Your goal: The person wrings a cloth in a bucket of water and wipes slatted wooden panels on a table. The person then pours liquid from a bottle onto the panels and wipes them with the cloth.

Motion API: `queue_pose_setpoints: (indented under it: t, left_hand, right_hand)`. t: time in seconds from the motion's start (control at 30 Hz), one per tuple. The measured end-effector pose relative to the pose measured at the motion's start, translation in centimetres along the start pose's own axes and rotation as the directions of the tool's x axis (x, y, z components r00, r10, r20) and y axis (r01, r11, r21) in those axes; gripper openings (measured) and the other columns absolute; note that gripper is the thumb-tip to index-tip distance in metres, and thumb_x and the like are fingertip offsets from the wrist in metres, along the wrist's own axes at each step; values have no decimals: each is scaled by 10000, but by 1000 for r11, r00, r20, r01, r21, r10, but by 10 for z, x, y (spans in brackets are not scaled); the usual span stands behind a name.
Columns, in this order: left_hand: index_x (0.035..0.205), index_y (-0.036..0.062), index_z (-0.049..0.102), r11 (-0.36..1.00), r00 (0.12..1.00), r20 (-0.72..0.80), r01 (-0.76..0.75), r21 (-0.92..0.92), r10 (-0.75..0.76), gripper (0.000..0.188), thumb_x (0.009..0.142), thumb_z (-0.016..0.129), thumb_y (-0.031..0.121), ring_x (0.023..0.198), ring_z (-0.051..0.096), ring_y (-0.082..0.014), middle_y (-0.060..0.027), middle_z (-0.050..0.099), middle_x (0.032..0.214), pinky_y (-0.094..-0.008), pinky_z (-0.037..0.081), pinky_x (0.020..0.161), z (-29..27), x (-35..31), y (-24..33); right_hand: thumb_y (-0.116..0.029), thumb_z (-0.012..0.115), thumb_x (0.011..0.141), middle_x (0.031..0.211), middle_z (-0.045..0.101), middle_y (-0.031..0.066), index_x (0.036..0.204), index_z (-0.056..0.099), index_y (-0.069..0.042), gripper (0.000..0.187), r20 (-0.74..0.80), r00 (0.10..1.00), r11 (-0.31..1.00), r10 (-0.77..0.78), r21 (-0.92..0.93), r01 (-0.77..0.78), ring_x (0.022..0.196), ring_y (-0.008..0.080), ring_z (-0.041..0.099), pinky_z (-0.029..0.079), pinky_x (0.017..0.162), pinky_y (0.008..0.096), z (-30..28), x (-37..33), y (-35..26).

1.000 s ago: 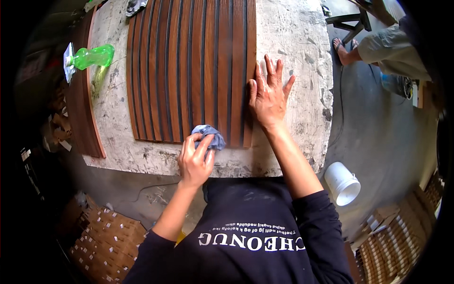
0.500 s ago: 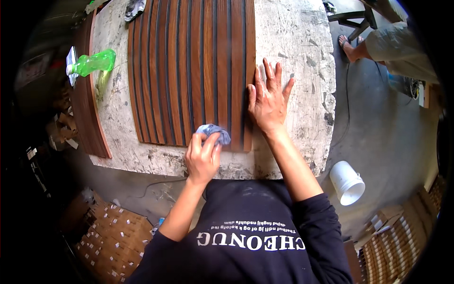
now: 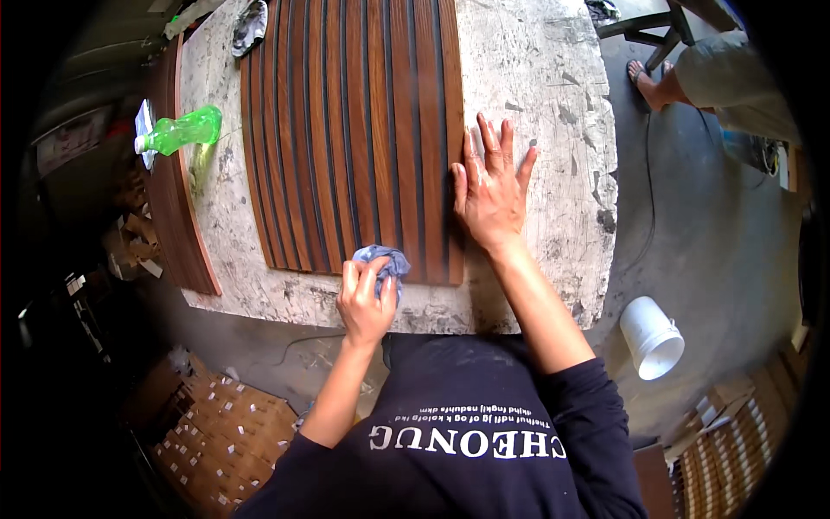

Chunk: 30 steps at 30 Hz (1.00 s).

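Note:
A slatted wood panel (image 3: 380, 130), brown strips with dark grooves between, lies on a paint-stained white table (image 3: 553, 86). At the panel's near edge my left hand (image 3: 367, 303) is closed on a crumpled blue-grey cloth (image 3: 384, 261), which overlaps that edge. My right hand (image 3: 495, 190) rests with fingers spread on the table, its thumb side against the panel's right edge. Nothing is held in it, and its fingers look wet.
A green bottle (image 3: 186, 130) lies on its side at the left, its neck over a dark wood board (image 3: 173, 208). Another rag (image 3: 250, 28) sits by the panel's far left corner. A white bucket (image 3: 650, 333) lies tipped on the floor; a person's leg (image 3: 683, 82) shows at far right.
My left hand has drawn the cloth slightly nearer to me along the panel's near edge. The right hand stays by the panel's right edge. The whole view has shifted a little.

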<state>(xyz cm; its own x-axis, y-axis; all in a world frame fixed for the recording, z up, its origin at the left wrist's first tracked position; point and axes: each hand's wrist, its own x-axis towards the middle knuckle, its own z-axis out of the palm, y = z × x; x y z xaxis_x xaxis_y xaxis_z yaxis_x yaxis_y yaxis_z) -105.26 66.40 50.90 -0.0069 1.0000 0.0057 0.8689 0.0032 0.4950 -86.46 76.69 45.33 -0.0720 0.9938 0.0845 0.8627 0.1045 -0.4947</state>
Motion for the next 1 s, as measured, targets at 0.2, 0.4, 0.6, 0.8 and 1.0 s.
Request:
queue_pose_setpoints:
  t: [0.2, 0.4, 0.6, 0.8, 1.0]
  left_hand:
    - [954, 33, 646, 970, 938, -263, -194, 146, 227, 230, 789, 637, 193, 788, 612, -324, -180, 594, 860, -402, 518, 655, 14, 204, -24]
    - [1048, 36, 616, 959, 952, -163, -234, 160, 260, 276, 791, 622, 137, 991, 586, -348, -206, 576, 1030, -428, 507, 803, 28, 110, -25]
    - [937, 6, 639, 998, 996, -77, -53, -45, 50, 206, 752, 623, 95, 784, 615, -332, -187, 582, 884, -405, 517, 672, 1, 56, -7]
    - [947, 32, 646, 971, 936, -301, -125, 205, 184, 259, 794, 635, 240, 761, 617, -352, -182, 608, 848, -437, 492, 609, -8, 260, -80]
    - [962, 0, 627, 999, 996, -79, 36, 12, -35, 232, 791, 605, 156, 814, 628, -354, -184, 594, 865, -413, 514, 673, -10, 24, -35]
  right_hand:
    - [-267, 464, 907, 1482, 280, 59, 1281, 494, -53, 432, -2, 999, 999, -37, -12, 37, 1400, 312, 154, 46, 1081, 618, -1, 4, -10]
    - [-271, 443, 916, 1486, 271, 53, 1303, 476, -68, 438, 28, 1000, 999, 8, -46, -7, 1406, 313, 128, 37, 1086, 609, 6, -2, 6]
    - [-259, 458, 909, 1487, 274, 49, 1289, 494, -71, 425, 47, 999, 999, -7, -48, 9, 1409, 308, 125, 41, 1089, 603, -8, -4, 1]
    - [-249, 482, 901, 1482, 280, 57, 1265, 510, -64, 409, 14, 998, 998, -56, 29, 56, 1400, 331, 145, 72, 1076, 623, -1, 7, -18]
    - [-255, 482, 902, 1479, 285, 68, 1279, 502, -70, 421, 44, 999, 999, -3, -38, 4, 1401, 337, 140, 69, 1078, 620, -3, -1, 2]
